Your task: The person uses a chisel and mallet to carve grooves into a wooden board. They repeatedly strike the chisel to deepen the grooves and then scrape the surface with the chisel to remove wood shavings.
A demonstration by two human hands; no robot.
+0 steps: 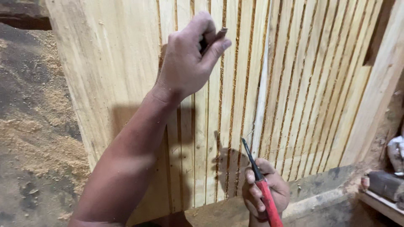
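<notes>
A wide pale wooden panel [126, 63] stands in front of me, its right part cut into many narrow vertical slats with dark grooves [294, 84]. My left hand [189, 54] is raised against the slats, fingers curled with thumb and forefinger pinched on something small and dark that I cannot make out. Low down, my right hand [265, 193] grips a red-handled tool [263, 189] whose dark blade points up at a groove near the panel's lower middle.
Sawdust covers the floor [33, 138] to the left. A plank [378, 88] leans along the right side. A ledge with dark objects [387, 185] sits at the lower right. A dark beam [21, 17] crosses the top left.
</notes>
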